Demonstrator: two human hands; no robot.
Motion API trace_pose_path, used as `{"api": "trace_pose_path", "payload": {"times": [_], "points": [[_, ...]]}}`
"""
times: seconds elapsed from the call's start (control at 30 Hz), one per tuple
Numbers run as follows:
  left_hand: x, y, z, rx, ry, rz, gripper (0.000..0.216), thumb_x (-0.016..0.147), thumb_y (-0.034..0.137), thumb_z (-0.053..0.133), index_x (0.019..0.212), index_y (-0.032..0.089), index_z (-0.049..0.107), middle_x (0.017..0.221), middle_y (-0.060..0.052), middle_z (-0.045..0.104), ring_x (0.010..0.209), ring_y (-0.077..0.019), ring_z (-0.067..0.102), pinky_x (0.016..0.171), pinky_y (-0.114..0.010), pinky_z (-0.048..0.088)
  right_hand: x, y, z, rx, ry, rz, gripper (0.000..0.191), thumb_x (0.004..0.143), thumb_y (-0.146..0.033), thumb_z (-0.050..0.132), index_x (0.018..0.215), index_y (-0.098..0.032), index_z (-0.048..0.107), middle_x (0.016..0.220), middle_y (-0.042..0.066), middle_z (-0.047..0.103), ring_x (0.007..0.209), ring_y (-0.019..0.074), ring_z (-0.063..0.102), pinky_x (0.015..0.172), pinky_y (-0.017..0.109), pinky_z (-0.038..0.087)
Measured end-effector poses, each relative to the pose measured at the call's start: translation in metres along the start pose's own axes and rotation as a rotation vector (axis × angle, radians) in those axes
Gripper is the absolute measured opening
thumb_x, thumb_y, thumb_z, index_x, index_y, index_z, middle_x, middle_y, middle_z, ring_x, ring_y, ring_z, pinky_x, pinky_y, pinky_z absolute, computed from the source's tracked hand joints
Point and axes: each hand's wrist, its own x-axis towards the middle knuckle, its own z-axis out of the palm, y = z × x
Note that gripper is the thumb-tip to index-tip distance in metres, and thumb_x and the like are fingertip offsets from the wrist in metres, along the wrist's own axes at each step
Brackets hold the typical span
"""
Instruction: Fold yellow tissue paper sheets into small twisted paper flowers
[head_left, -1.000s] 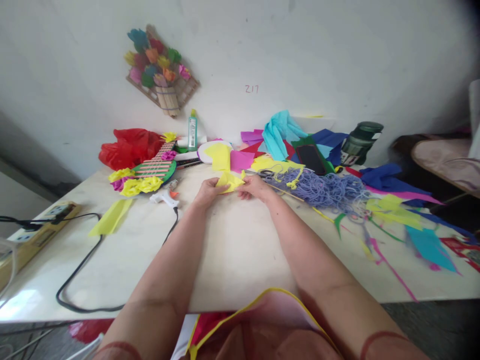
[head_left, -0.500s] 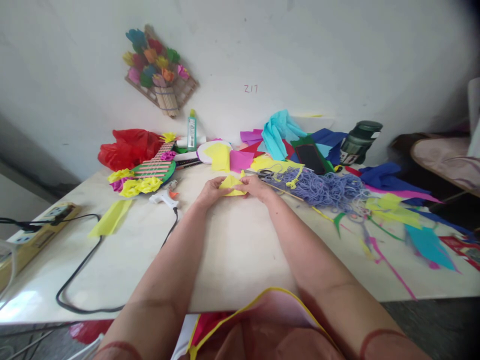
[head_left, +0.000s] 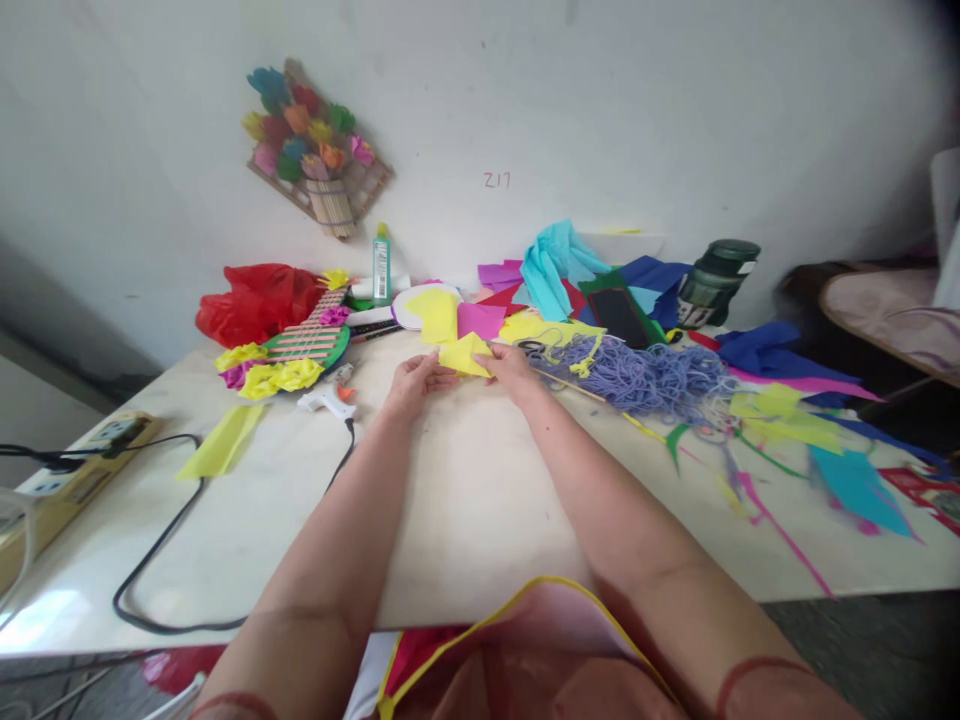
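Both of my hands meet at the far middle of the pale table (head_left: 465, 500). My left hand (head_left: 411, 381) and my right hand (head_left: 511, 369) pinch a small folded piece of yellow paper (head_left: 465, 354) between them, held just above the tabletop. Right behind it lie a larger yellow sheet (head_left: 435, 312) and a pink sheet (head_left: 481, 320). A pair of scissors (head_left: 531, 347) lies just right of my right hand, beside a heap of lilac yarn (head_left: 645, 372).
A white glue gun (head_left: 327, 400) with a black cord (head_left: 172, 540) lies left of my hands. Further left are a yellow paper strip (head_left: 222, 440) and a power strip (head_left: 82, 462). Coloured paper scraps (head_left: 795, 430), a dark jar (head_left: 709, 284) and a green bottle (head_left: 382, 264) crowd the back and right.
The yellow paper has been turned and lifted a little between my fingers, now showing as a pointed fold. My hands stay in about the same place.
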Motion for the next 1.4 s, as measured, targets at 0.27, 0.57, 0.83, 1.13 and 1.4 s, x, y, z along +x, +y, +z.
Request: {"api": "trace_pose_path", "payload": {"times": [0.27, 0.57, 0.83, 1.13, 1.4], "points": [[-0.002, 0.001, 0.003, 0.037, -0.018, -0.026, 0.034, 0.059, 0.039, 0.070, 0.068, 0.012, 0.053, 0.064, -0.005, 0.065, 0.060, -0.0163, 0.062, 0.059, -0.027, 0.048, -0.004, -0.003, 0.005, 0.004, -0.034, -0.021, 0.030, 0.063, -0.038, 0.064, 0.080, -0.014, 0.060, 0.071, 0.003, 0.065, 0.054, 0.0130, 0.061, 0.038, 0.018, 0.041], [-0.003, 0.000, 0.001, 0.031, -0.064, 0.001, 0.033, 0.061, 0.040, 0.068, 0.071, 0.013, 0.052, 0.066, -0.005, 0.066, 0.063, -0.0162, 0.063, 0.061, -0.028, 0.048, -0.005, -0.003, 0.005, -0.018, -0.020, -0.028, 0.030, 0.065, -0.038, 0.062, 0.083, -0.014, 0.062, 0.071, 0.002, 0.066, 0.053, 0.0122, 0.060, 0.038, 0.017, 0.040], [-0.001, -0.002, 0.001, 0.075, -0.106, -0.016, 0.038, 0.059, 0.035, 0.071, 0.087, 0.009, 0.062, 0.069, -0.007, 0.067, 0.064, -0.0167, 0.063, 0.063, -0.028, 0.049, -0.007, -0.006, 0.009, -0.016, -0.025, -0.044, 0.026, 0.064, -0.036, 0.062, 0.078, -0.015, 0.061, 0.069, 0.002, 0.065, 0.055, 0.0124, 0.060, 0.039, 0.018, 0.041], [0.002, -0.005, -0.001, 0.118, -0.066, -0.020, 0.038, 0.056, 0.036, 0.072, 0.081, 0.009, 0.064, 0.065, -0.006, 0.066, 0.055, -0.0155, 0.060, 0.058, -0.028, 0.049, -0.005, 0.002, 0.011, 0.004, -0.043, -0.017, 0.027, 0.064, -0.037, 0.062, 0.080, -0.016, 0.061, 0.068, 0.001, 0.063, 0.054, 0.0115, 0.058, 0.041, 0.019, 0.041], [0.003, -0.006, -0.001, 0.091, -0.092, -0.016, 0.035, 0.056, 0.034, 0.072, 0.082, 0.010, 0.064, 0.063, -0.004, 0.065, 0.053, -0.0149, 0.059, 0.056, -0.027, 0.047, -0.008, -0.002, 0.011, 0.046, -0.048, 0.004, 0.028, 0.060, -0.039, 0.064, 0.072, -0.015, 0.059, 0.064, 0.001, 0.062, 0.055, 0.0119, 0.057, 0.041, 0.019, 0.042]]}}
